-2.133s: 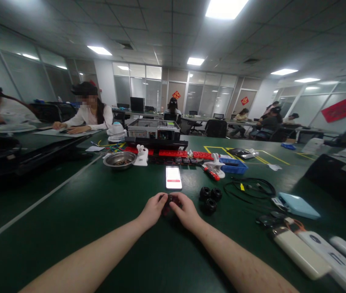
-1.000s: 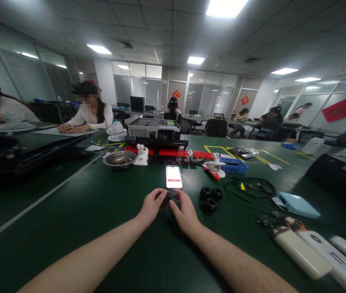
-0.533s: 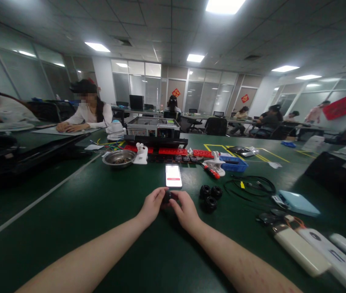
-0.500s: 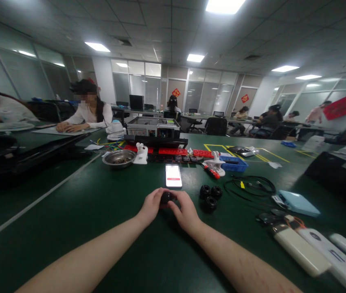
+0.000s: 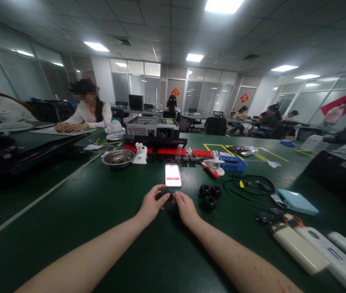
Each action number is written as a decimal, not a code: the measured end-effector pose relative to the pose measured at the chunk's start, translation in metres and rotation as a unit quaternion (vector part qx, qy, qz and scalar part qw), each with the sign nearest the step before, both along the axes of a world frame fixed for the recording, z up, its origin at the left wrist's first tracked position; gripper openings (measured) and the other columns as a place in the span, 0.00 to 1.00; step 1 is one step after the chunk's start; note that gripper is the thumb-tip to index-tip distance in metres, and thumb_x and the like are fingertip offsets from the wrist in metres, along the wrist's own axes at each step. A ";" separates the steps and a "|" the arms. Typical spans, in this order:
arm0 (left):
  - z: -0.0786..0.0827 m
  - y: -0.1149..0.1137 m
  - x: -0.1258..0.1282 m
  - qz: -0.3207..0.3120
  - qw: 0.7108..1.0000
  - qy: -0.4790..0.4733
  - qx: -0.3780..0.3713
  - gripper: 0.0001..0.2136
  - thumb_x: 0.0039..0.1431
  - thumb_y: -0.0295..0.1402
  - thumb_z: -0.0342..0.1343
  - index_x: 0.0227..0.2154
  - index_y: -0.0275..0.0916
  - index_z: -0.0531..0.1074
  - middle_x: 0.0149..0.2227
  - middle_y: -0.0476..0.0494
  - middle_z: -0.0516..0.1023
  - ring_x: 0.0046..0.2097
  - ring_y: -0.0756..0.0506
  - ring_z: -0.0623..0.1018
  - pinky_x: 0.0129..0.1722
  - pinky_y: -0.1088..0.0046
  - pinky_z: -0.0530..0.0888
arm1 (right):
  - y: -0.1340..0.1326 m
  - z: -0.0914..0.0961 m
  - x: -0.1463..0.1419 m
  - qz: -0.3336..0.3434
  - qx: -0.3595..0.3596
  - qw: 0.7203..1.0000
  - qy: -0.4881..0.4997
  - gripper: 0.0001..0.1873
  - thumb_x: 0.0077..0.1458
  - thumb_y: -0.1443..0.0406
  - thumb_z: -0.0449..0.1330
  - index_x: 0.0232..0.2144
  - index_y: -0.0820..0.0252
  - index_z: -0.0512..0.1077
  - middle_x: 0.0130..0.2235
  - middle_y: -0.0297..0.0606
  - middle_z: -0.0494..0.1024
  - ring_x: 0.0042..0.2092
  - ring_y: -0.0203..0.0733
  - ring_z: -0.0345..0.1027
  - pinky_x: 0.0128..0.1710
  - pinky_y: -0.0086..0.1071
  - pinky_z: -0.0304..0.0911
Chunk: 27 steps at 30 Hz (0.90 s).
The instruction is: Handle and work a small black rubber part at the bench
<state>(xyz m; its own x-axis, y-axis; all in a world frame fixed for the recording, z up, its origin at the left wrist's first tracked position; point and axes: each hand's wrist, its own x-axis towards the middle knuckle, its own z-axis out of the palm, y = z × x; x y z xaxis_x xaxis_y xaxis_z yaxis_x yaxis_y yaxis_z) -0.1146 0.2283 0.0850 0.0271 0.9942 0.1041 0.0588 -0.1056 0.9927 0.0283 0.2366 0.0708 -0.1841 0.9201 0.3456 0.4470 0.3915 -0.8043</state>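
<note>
My left hand (image 5: 151,206) is closed on a small black round wheel-like piece (image 5: 168,194), its thumb lying across the near side. Just to the right, my right hand (image 5: 187,207) has its thumb and fingers pressed together, with the fingertips close beside that piece. Whether something small sits in this pinch is hidden. A phone (image 5: 173,179) with a lit screen lies right beyond both hands. Several similar black wheels would look alike: a cluster of three black ribbed wheels (image 5: 210,195) rests on the table to the right of my right hand.
Further back are a metal bowl (image 5: 118,165), a red-handled tool (image 5: 212,171), a blue tray (image 5: 235,166) and an open metal computer case (image 5: 142,131). On the right lie a coiled black cable (image 5: 249,199), a light-blue box (image 5: 296,201) and a cream power bank (image 5: 301,248). People sit at other tables.
My right hand has drawn back slightly from the black piece, its fingers closing together. My left hand now holds the piece with the thumb across it.
</note>
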 end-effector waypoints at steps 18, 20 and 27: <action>-0.003 0.008 -0.003 -0.015 0.999 0.004 -0.045 0.24 0.53 0.50 0.36 0.34 0.32 0.66 0.17 0.51 0.68 0.12 0.54 0.67 0.10 0.81 0.60 | -0.018 0.017 -0.001 0.091 0.154 0.980 -0.088 0.21 0.49 0.71 0.54 0.47 0.56 0.63 0.43 0.40 0.69 0.45 0.42 0.60 0.45 0.39 0.56; -0.002 0.006 -0.003 -0.017 0.999 0.012 -0.037 0.23 0.52 0.50 0.39 0.33 0.33 0.66 0.19 0.51 0.68 0.13 0.55 0.66 0.10 0.82 0.60 | -0.019 0.015 -0.001 0.099 0.146 0.982 -0.071 0.23 0.48 0.70 0.54 0.49 0.55 0.60 0.46 0.40 0.68 0.47 0.43 0.59 0.47 0.40 0.55; 0.000 -0.002 -0.002 -0.002 0.998 0.054 0.036 0.16 0.49 0.43 0.50 0.37 0.37 0.66 0.26 0.50 0.69 0.22 0.51 0.69 0.18 0.79 0.65 | -0.012 0.008 -0.002 -0.013 0.072 0.997 0.003 0.17 0.51 0.61 0.52 0.44 0.61 0.61 0.39 0.41 0.70 0.40 0.41 0.63 0.40 0.35 0.59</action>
